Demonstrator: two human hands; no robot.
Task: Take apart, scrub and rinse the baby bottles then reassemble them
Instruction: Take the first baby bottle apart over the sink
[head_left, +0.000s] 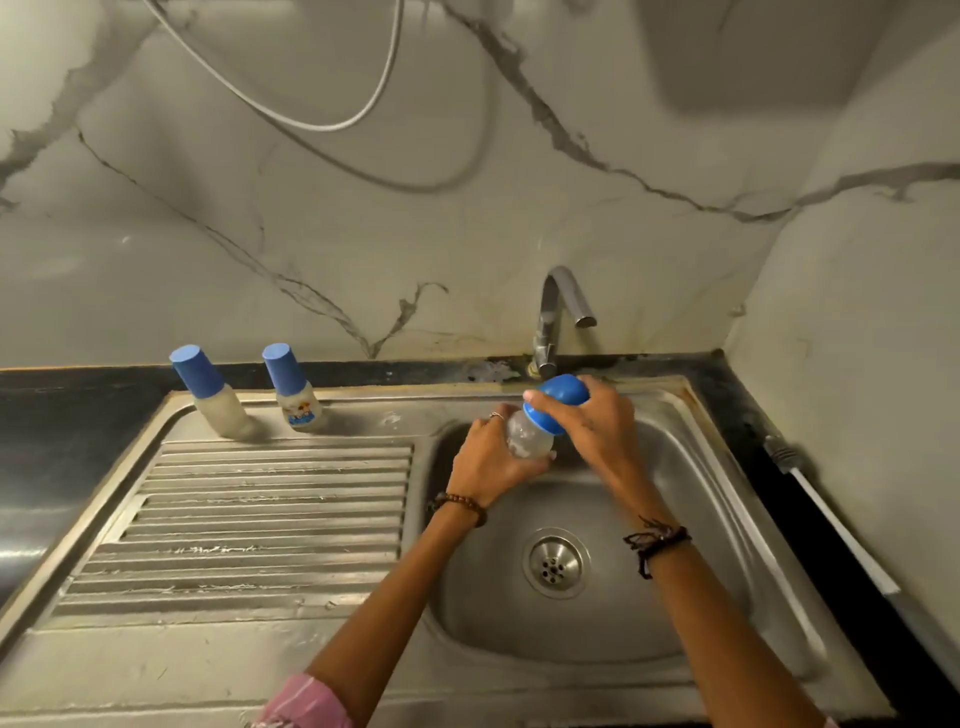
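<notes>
Over the sink basin (675, 519), her left hand (488, 457) grips a baby bottle (527, 439). Right hand (592, 421) clamps its blue cap (558, 397).

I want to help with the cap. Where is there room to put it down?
The ridged drainboard lies bare from the sink bowl to its left rim, and so does the flat steel strip in front of it. The back ledge is crowded: two capped bottles stand there. Both hands grip the third bottle over the bowl.
</notes>
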